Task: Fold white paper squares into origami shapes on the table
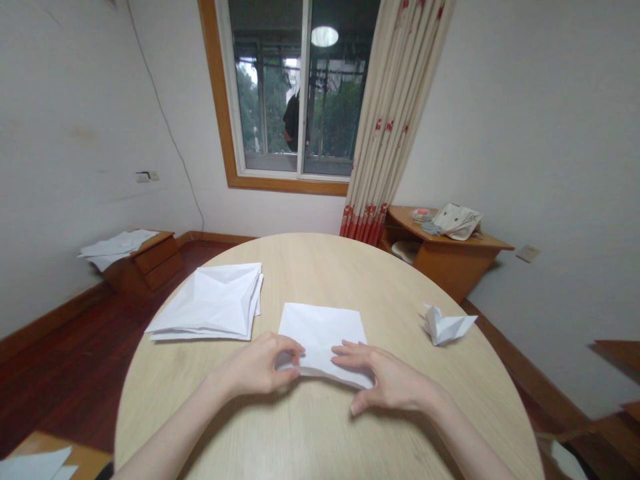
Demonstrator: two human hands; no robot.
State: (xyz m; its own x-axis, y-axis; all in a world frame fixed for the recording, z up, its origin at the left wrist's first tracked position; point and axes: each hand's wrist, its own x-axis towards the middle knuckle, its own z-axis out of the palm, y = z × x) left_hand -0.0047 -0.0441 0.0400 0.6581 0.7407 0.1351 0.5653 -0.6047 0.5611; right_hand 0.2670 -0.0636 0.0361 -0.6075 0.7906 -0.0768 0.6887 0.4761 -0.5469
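At the near-centre of the round table (325,267): one white sheet (323,330) lies mostly flat, square-on to the person, with both hands on its near edge. The left hand (263,367) is closed in a pinch, thumb against fingertips, on the sheet's near-left edge; the paper curls up slightly there, so the pinch looks like it is lifting or creasing that edge. The right hand (385,383) is spread and gripping nothing: fingers extended and flat on the near-right part of the sheet, thumb off the paper, down by the tabletop. That reads as a hold-down, so the sheet doesn't slide while the other side is worked. Whether the near edge is already doubled over, I cannot tell; the hands cover it. The stack of creased sheets (210,303) sits just left of the working sheet, not touching it, within reach of the left hand, probably parked as supply. A folded paper figure (445,327) is well off to the right near the table rim, clear of both hands. Background: low cabinet (150,263) by the left wall with loose papers (117,245) on top, corner desk (450,257) on the right carrying a cloth bag (457,221), and a window (300,93) with its curtain (395,113) drawn aside.
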